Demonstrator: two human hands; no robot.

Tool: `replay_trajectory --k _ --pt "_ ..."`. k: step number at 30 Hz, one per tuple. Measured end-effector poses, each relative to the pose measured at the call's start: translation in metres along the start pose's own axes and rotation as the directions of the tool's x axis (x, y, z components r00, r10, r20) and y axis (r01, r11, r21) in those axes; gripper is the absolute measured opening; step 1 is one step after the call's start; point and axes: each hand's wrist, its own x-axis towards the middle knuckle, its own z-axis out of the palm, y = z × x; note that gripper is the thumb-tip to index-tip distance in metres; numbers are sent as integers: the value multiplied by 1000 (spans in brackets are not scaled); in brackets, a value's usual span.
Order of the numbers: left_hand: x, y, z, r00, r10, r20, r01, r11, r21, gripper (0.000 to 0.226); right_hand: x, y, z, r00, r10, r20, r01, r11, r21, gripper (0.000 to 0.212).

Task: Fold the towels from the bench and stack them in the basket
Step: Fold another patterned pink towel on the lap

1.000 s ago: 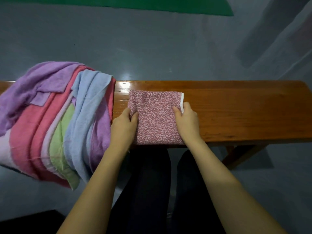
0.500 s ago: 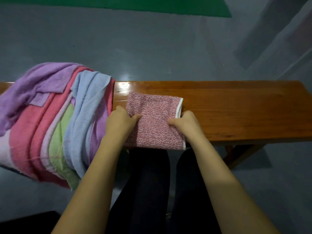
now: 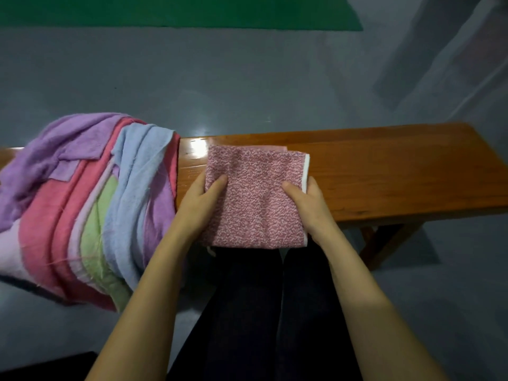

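Head view: at frame centre, the left hand (image 3: 199, 202) and right hand (image 3: 310, 204) pinch the folded pink towel (image 3: 254, 199) by its side edges, thumbs on top, its near edge overhanging the wooden surface (image 3: 384, 174). Unfolded towels (image 3: 82, 202) are heaped at the left.

Folded towel (image 3: 254, 199): pink-and-white speckle, white edge strip. Piled towels (image 3: 82, 199): purple, pink, pale lilac, green, light blue. Bench (image 3: 398, 174): glossy orange-brown wood. Floor (image 3: 220, 78): grey; green mat (image 3: 178, 12) beyond.
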Motion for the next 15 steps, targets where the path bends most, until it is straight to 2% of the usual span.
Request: replay_trajectory --k 5,9,15 --pt "-4 36 22 991 134 25 -134 991 21 29 -22 -10 -32 983 -159 -90 158 987 -13 15" --pt "-15 61 63 975 145 167 -147 989 0 30 -50 -10 -75 950 -213 -229 217 976 -10 10" --pt "-46 94 148 914 231 332 -232 972 -39 18 -113 -6 -157 866 -223 -448 240 971 -21 19"
